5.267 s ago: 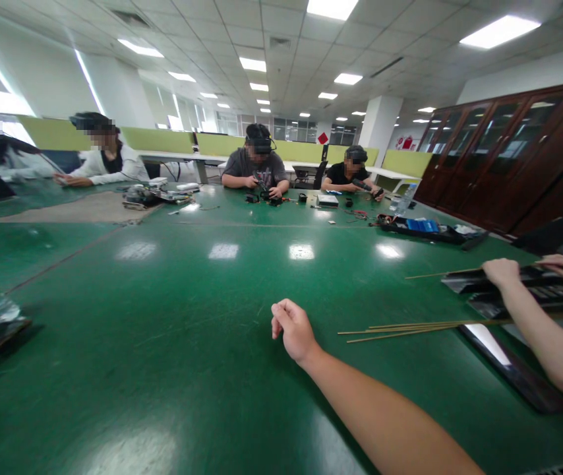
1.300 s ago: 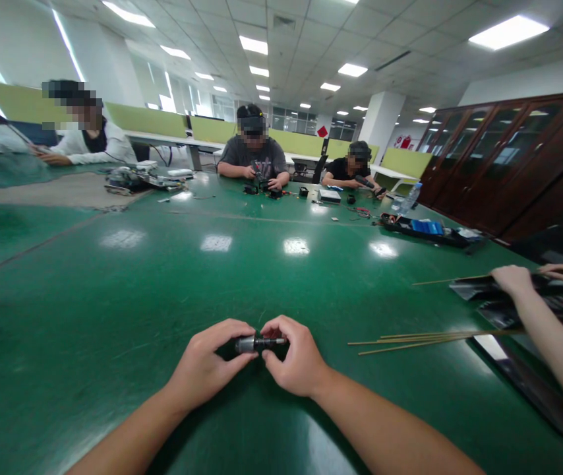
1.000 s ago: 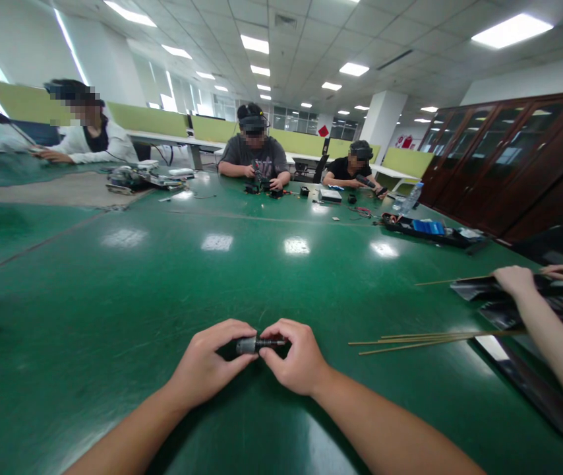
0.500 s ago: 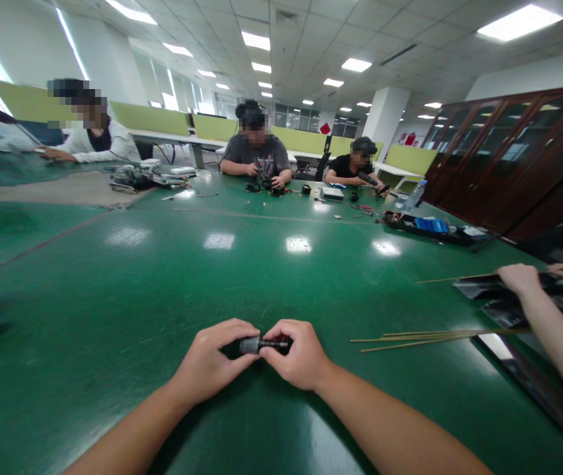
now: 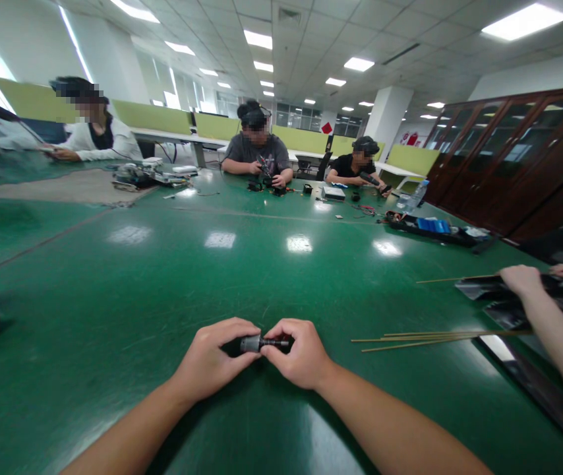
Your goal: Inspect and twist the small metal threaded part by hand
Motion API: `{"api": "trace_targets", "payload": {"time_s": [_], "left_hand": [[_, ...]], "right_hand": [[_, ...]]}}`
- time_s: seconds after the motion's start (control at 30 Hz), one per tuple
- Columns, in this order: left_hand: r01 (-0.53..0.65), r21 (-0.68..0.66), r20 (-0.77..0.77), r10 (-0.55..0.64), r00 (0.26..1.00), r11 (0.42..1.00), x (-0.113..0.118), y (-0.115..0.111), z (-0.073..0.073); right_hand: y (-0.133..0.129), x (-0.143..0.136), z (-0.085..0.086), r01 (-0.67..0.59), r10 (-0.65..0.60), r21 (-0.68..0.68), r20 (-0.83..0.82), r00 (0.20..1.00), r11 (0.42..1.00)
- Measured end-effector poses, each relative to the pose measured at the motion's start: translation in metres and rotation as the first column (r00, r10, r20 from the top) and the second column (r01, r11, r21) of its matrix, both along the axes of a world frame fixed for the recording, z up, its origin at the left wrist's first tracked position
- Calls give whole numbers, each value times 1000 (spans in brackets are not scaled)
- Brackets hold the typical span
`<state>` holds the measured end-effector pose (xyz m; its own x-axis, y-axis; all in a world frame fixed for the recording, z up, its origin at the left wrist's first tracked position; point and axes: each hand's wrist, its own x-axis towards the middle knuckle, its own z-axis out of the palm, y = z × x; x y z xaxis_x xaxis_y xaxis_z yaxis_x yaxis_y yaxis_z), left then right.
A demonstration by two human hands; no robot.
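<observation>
A small dark cylindrical metal part (image 5: 250, 344) with a thin ribbed shaft lies sideways between my hands, low in the middle of the head view. My left hand (image 5: 215, 359) pinches its thick grey body between thumb and fingers. From the other side, my right hand (image 5: 297, 353) has its thumb and fingertips closed at the start of the shaft, whose tip points right into the curl of that hand. The fingertips of both hands nearly touch. Under them is the green tabletop (image 5: 173, 290).
Thin brass-coloured rods (image 5: 410, 338) lie to the right, beside dark trays (image 5: 533, 382) and another person's hand (image 5: 521, 280). Across the table sit several people with tools and parts. A black tray with blue items (image 5: 432, 225) stands at the back right.
The view has shifted very slightly. Both my hands keep the same hold on the metal part.
</observation>
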<state>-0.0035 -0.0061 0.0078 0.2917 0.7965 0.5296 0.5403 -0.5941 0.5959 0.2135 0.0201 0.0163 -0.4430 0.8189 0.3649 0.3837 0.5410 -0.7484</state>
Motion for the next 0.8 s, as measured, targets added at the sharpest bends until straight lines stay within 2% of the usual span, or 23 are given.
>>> {"api": "trace_targets", "payload": {"time_s": [0.8], "left_hand": [[-31, 25, -4, 32, 999, 999, -1, -1, 0]], "right_hand": [[-1, 0, 2, 5, -5, -26, -6, 1000, 1000]]}}
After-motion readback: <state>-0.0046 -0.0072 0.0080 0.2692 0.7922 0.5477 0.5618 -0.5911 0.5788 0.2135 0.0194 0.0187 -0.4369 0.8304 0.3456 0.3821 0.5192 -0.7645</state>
